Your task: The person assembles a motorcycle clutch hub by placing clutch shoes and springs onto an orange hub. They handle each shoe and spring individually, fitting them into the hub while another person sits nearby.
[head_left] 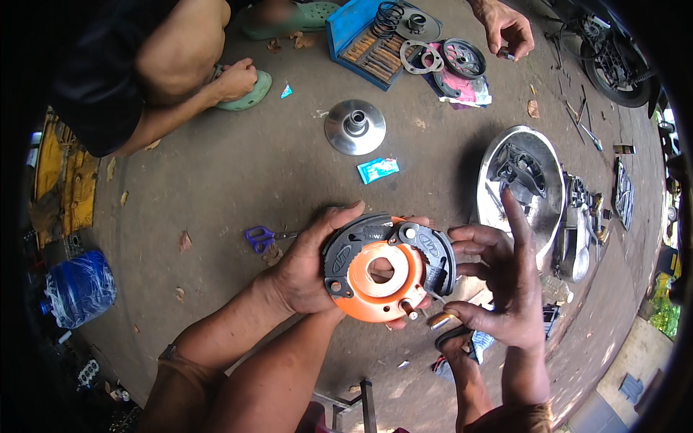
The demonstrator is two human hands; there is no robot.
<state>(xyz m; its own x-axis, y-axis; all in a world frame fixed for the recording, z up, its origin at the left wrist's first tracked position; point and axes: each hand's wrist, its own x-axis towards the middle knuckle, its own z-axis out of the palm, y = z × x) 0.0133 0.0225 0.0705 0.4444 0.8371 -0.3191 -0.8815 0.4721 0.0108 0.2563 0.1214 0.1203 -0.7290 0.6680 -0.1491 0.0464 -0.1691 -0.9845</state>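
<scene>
My left hand grips a round clutch assembly with an orange plate and black shoes, held face up at the middle of the view. My right hand is at its right edge, fingers spread, fingertips touching the black shoe. A small brass-coloured pin sits by my right thumb, and whether the thumb holds it I cannot tell.
On the concrete floor lie purple-handled scissors, a shiny metal pulley disc, a blue packet, a chrome cover with a black part and a blue tool case. Another person crouches at top left; another hand reaches in at top right.
</scene>
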